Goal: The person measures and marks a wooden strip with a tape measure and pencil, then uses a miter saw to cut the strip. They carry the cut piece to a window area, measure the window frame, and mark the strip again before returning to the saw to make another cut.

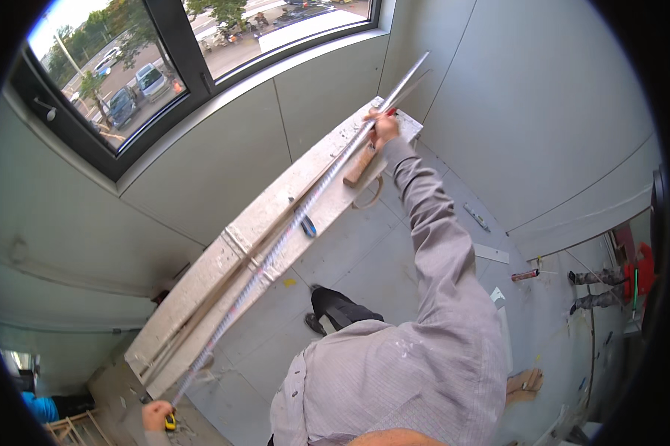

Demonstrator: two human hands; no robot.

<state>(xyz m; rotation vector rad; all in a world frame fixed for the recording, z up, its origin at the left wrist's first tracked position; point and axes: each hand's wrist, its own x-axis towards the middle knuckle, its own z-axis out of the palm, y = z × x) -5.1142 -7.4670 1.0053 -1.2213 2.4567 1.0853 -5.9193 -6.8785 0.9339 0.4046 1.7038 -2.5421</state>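
Observation:
A long, paint-spattered bench [309,160] with a gap along its top runs diagonally in front of me. My left hand [156,415] is closed around a yellow-and-black tape measure [171,422] beyond the bench's near left end. From it the tape blade [234,308] stretches along the bench to the far end. There my right hand [384,129] grips the blade together with a thin metal strip [408,78] that sticks out past the bench. Something small and red shows beside those fingers. A brown wooden piece [359,165] and a blue utility knife [306,224] lie on the bench.
Grey wall panels and a window [193,74] stand behind the bench. On the floor to the right are a spirit level [476,217], a white strip [491,254] and a red-and-black tube [525,275]. A person in red [636,279] is at far right; a blue sleeve [39,406] shows lower left.

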